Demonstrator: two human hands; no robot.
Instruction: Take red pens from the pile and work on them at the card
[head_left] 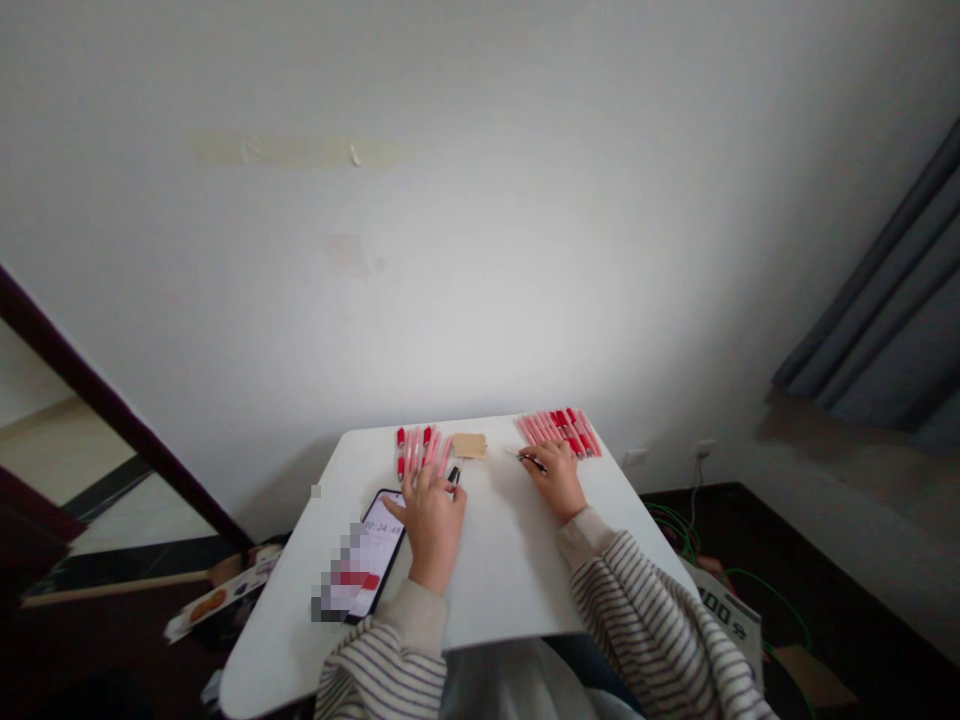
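My left hand (430,513) lies on the white table (495,560), its fingers reaching onto a small row of red-and-pink pens (417,448), with a black pen cap (454,476) at its fingertips; whether it grips anything I cannot make out. My right hand (559,477) is closed on a thin dark pen part (525,458) beside a larger row of red pens (561,432) at the table's far right. A small tan card (469,445) lies between the two rows.
A phone (371,553) with a lit screen lies on the table left of my left hand. A white wall rises right behind the table. Green cables (679,525) and a box sit on the dark floor at right; grey curtains (892,320) hang further right.
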